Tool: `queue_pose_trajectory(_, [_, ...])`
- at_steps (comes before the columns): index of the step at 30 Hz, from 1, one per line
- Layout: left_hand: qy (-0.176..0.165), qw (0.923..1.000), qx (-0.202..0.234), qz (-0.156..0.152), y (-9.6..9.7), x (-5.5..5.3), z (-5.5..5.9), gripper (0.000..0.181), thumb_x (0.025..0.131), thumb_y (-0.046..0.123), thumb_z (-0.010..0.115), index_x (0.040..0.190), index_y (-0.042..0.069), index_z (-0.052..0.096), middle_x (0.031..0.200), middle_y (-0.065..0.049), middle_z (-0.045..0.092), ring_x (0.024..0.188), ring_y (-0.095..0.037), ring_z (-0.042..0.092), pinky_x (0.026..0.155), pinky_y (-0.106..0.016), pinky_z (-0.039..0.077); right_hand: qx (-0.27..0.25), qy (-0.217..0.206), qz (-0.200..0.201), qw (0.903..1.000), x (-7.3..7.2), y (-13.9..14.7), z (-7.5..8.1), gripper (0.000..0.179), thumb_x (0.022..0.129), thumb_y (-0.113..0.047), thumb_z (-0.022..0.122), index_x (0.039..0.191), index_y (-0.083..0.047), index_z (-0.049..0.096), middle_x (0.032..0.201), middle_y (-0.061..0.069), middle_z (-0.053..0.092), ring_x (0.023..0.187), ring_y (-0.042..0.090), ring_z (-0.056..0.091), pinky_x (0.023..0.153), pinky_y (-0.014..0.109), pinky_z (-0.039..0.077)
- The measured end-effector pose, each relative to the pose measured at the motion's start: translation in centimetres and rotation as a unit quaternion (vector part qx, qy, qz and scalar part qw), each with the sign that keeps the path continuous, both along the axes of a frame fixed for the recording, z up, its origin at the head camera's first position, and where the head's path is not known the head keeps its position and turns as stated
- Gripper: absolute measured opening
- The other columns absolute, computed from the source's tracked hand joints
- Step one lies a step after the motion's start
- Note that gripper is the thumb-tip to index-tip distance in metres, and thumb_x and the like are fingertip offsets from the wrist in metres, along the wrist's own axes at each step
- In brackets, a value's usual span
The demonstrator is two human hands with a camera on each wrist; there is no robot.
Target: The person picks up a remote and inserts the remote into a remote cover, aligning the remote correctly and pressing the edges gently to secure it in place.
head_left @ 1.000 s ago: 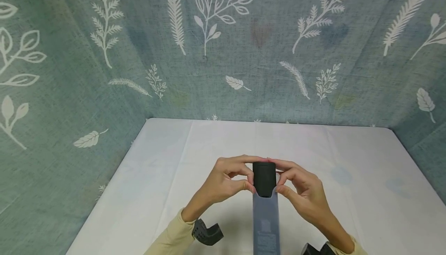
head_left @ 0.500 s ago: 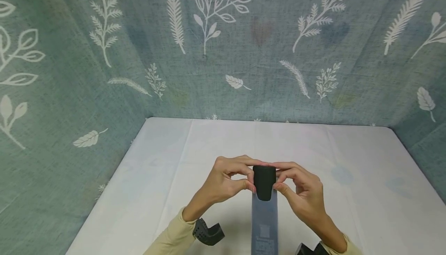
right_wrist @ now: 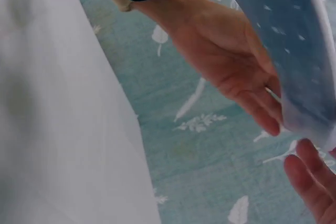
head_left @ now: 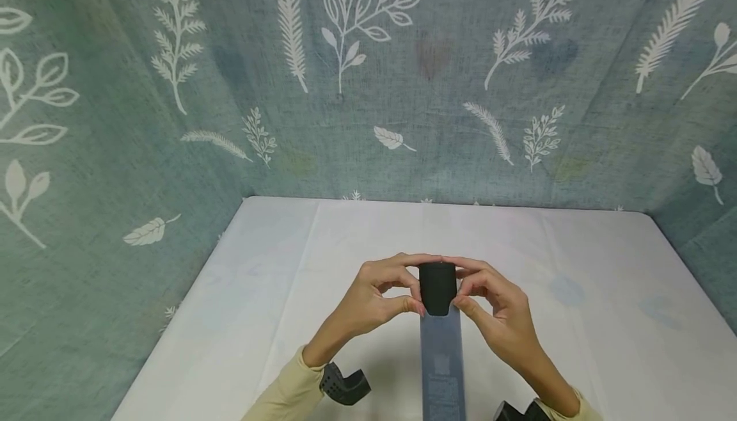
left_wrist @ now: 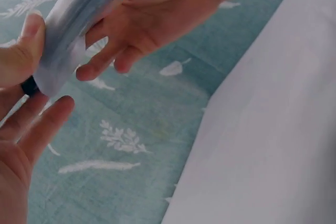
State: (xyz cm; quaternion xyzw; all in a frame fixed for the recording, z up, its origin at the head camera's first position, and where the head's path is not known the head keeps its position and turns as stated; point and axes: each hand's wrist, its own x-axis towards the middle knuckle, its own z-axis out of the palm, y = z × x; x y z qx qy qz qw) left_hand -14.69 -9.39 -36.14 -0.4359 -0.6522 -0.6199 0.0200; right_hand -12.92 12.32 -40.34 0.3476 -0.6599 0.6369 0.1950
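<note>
In the head view, a long remote control stands between both hands, its bare black end (head_left: 437, 288) at the top. A translucent blue-grey cover (head_left: 441, 363) wraps the rest, with faint print showing through. My left hand (head_left: 377, 296) pinches the left edge, thumb near the cover's rim and index finger across the top. Opposite, my right hand (head_left: 495, 309) holds the right edge in the same way. Coloured and white button marks show through the cover (right_wrist: 289, 40) in the right wrist view. The lower end runs out of the head view.
A white-covered table (head_left: 322, 235) lies beneath and beyond the hands. Green-grey cloth (head_left: 357, 120) with white leaf prints hangs behind and at the sides. Each forearm bears a black wrist mount, like the left one (head_left: 345, 386).
The remote's black end dips slightly, then rises again and tilts a little. The right thumb and fingers shift slightly at the cover's rim. The left hand stays almost in place.
</note>
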Motion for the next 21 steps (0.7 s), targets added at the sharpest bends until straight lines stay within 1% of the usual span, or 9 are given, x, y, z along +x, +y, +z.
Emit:
queue_pose_trajectory(3, [-0.015, 0.9996, -0.010, 0.020, 0.2, 0.1, -0.5, 0.017, 0.073, -0.015, 0.071, 0.081, -0.003, 0.063, 0.127, -0.028, 0.053, 0.116, -0.031, 0.054, 0.087, -0.043, 0.053, -0.008, -0.014, 0.006, 0.9999, -0.2, 0.1, 0.0, 0.018, 0.080, 0.019, 0.063, 0.087, 0.002, 0.059, 0.121, 0.027, 0.054, 0.085, 0.018, 0.062, 0.063, 0.023, 0.054])
queue_pose_trajectory(6, [-0.038, 0.9986, -0.017, 0.033, 0.6, 0.1, -1.3, 0.021, 0.075, -0.013, 0.071, 0.092, -0.004, 0.061, 0.131, -0.027, 0.050, 0.118, -0.032, 0.052, 0.082, -0.040, 0.055, -0.011, -0.016, 0.002, 0.9998, -0.4, 0.1, 0.1, 0.020, 0.077, 0.020, 0.064, 0.085, 0.003, 0.060, 0.119, 0.029, 0.053, 0.078, 0.018, 0.063, 0.055, 0.024, 0.054])
queue_pose_trajectory(7, [-0.049, 0.9979, -0.021, 0.037, 0.7, 0.1, -1.6, 0.025, 0.075, -0.012, 0.072, 0.095, -0.003, 0.060, 0.133, -0.024, 0.049, 0.120, -0.031, 0.051, 0.081, -0.039, 0.056, -0.009, -0.016, 0.000, 0.9998, -0.4, 0.0, 0.1, 0.022, 0.076, 0.021, 0.065, 0.085, 0.002, 0.061, 0.118, 0.029, 0.053, 0.079, 0.018, 0.063, 0.054, 0.024, 0.055])
queue_pose_trajectory(9, [-0.057, 0.9970, -0.028, 0.044, 0.9, 0.0, -2.1, 0.034, 0.074, -0.010, 0.074, 0.102, 0.000, 0.058, 0.136, -0.020, 0.048, 0.122, -0.028, 0.050, 0.080, -0.037, 0.056, 0.001, -0.009, -0.012, 0.9999, -0.4, -0.2, 0.2, 0.027, 0.072, 0.023, 0.067, 0.085, 0.000, 0.062, 0.117, 0.029, 0.053, 0.084, 0.019, 0.064, 0.057, 0.025, 0.056])
queue_pose_trajectory(11, [-0.064, 0.9959, -0.035, 0.053, 1.1, 0.0, -2.4, 0.040, 0.073, -0.005, 0.077, 0.107, 0.003, 0.057, 0.138, -0.014, 0.048, 0.123, -0.024, 0.050, 0.079, -0.034, 0.056, 0.009, 0.000, -0.022, 0.9997, -0.3, -0.5, 0.4, 0.031, 0.069, 0.024, 0.069, 0.085, -0.002, 0.064, 0.115, 0.029, 0.052, 0.087, 0.020, 0.064, 0.059, 0.026, 0.057])
queue_pose_trajectory(14, [-0.068, 0.9947, -0.045, 0.063, 1.5, 0.1, -2.6, 0.044, 0.073, 0.002, 0.080, 0.109, 0.006, 0.055, 0.139, -0.007, 0.047, 0.123, -0.021, 0.051, 0.079, -0.031, 0.056, 0.020, 0.015, -0.044, 0.9987, -0.1, -0.8, 0.7, 0.034, 0.065, 0.024, 0.072, 0.084, -0.002, 0.064, 0.113, 0.027, 0.053, 0.090, 0.019, 0.063, 0.062, 0.025, 0.057])
queue_pose_trajectory(16, [-0.078, 0.9934, -0.048, 0.068, 1.7, 0.2, -2.7, 0.043, 0.074, 0.006, 0.081, 0.107, 0.009, 0.054, 0.139, -0.004, 0.048, 0.122, -0.019, 0.051, 0.078, -0.031, 0.056, 0.024, 0.023, -0.052, 0.9981, 0.1, -0.9, 1.0, 0.034, 0.063, 0.025, 0.072, 0.084, -0.002, 0.064, 0.111, 0.027, 0.053, 0.090, 0.019, 0.063, 0.062, 0.024, 0.057])
queue_pose_trajectory(19, [-0.082, 0.9925, -0.051, 0.075, 1.9, 0.3, -2.7, 0.042, 0.074, 0.007, 0.081, 0.104, 0.009, 0.051, 0.138, -0.005, 0.049, 0.120, -0.018, 0.053, 0.077, -0.029, 0.056, 0.030, 0.029, -0.050, 0.9979, 0.2, -1.1, 1.1, 0.035, 0.063, 0.025, 0.072, 0.085, 0.000, 0.063, 0.111, 0.028, 0.054, 0.093, 0.021, 0.062, 0.060, 0.024, 0.057])
queue_pose_trajectory(21, [-0.085, 0.9924, -0.046, 0.077, 2.0, 0.3, -2.8, 0.042, 0.074, 0.005, 0.081, 0.102, 0.008, 0.049, 0.137, -0.008, 0.049, 0.119, -0.018, 0.054, 0.077, -0.030, 0.056, 0.029, 0.031, -0.037, 0.9984, 0.2, -1.0, 1.1, 0.035, 0.064, 0.025, 0.071, 0.088, 0.002, 0.063, 0.112, 0.028, 0.053, 0.094, 0.021, 0.062, 0.059, 0.025, 0.057])
